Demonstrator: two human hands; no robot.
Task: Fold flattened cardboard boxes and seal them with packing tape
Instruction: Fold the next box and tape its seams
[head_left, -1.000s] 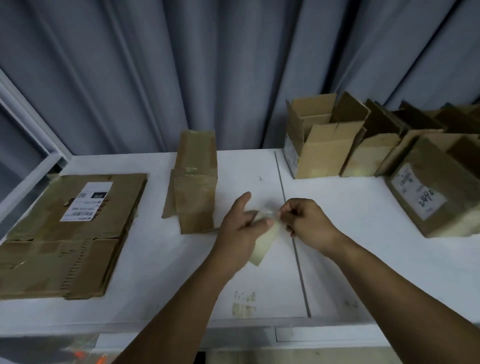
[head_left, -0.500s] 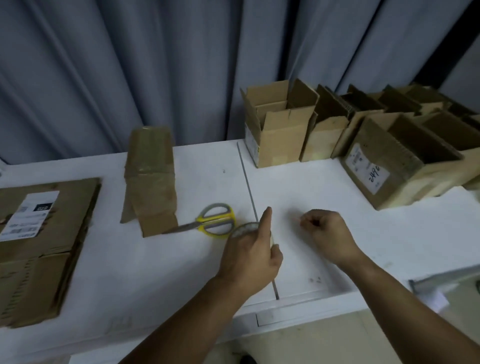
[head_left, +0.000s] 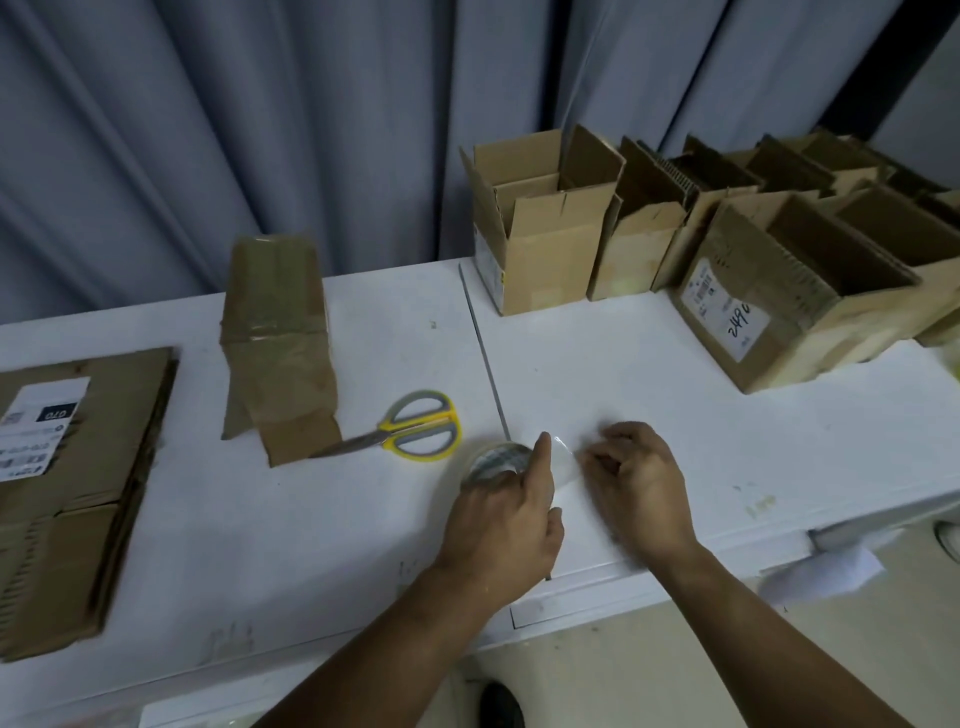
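- The front edge of the table (head_left: 649, 577) runs right under your wrists. If the roll slips from your grip here, I judge it could roll off to the floor.
- Your left hand (head_left: 506, 514) is curled round the tape roll (head_left: 491, 460), with the index finger stretched along its top. Your right hand (head_left: 641, 488) has its fingers curled in and seems to pinch the free end of the tape strip (head_left: 562, 457), just beside the roll.
- That strip is short and clear. Let it go slack and it may fold onto itself, cling to your fingers or lie down on the bare tabletop.
- If you lose the pinch, the end could snap back onto the roll, where clear film is hard to find.
- The scissors (head_left: 410, 431) lie just left of the roll, blades pointing at the taped box (head_left: 278, 332). I cannot tell whether the tips touch it. Reaching over them with sticky tape out risks snagging the handles.
- Your best open room is the bare white top to the right of the seam (head_left: 488, 374), between your hands and the boxes behind.
- The flattened cardboard (head_left: 78, 467) lies far left, well apart from you, its near end close to the table edge. Dragging a sheet carelessly could tip the stack off.
- The open boxes (head_left: 540, 228) and the labelled box (head_left: 800, 306) crowd the far right, so a long pull that way would brush them.
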